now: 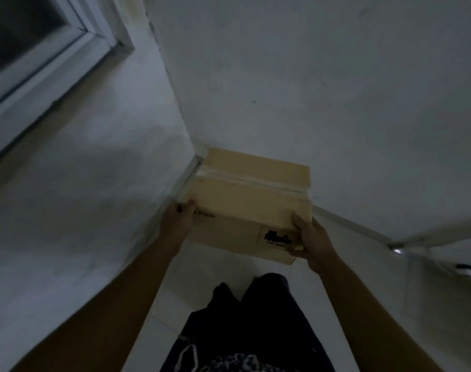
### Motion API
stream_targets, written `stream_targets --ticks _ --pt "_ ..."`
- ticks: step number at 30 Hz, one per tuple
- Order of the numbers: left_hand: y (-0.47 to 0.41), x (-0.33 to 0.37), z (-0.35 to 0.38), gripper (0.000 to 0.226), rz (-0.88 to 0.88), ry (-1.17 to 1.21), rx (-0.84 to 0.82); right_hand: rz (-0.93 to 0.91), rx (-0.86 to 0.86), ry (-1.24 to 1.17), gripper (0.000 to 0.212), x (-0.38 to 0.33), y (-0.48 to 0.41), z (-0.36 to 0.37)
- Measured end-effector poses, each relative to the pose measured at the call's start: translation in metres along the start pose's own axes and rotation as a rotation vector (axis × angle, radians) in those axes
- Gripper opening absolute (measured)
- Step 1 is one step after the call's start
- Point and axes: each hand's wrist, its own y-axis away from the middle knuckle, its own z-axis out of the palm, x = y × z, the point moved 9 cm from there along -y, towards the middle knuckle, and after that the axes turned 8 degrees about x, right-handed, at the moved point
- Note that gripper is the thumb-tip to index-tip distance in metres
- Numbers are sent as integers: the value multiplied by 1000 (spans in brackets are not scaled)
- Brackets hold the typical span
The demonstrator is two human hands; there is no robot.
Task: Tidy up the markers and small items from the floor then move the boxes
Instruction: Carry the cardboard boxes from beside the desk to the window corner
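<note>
A closed tan cardboard box point(249, 202) with a taped top seam and a black-and-white label on its near side sits in the corner where two white walls meet. My left hand point(179, 220) grips its near left corner. My right hand point(311, 238) grips its near right corner beside the label. Whether the box rests on the floor or hangs just above it cannot be told in the dim light. No markers or small items are in view.
White walls close in on the left point(95, 170) and behind the box point(309, 89). A window frame point(49, 57) is at the upper left. White floor tiles point(215, 267) lie between the box and my dark trousers point(256, 318). A dark object point(467, 268) lies at the right edge.
</note>
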Motion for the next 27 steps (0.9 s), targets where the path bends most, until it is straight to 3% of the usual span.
stream_targets --ticks 6,16,23,27 --pt "-74 29 2 28 46 -96 -62 33 40 41 37 -32 -35 56" --pt "-188 75 3 38 40 -155 -127 82 86 100 55 -78 -114 156" --pt "-276 50 37 29 9 -197 -239 143 76 99 53 -57 -187 234" --pt "-345 21 74 35 52 -278 -248 123 94 93 55 -23 -258 286"
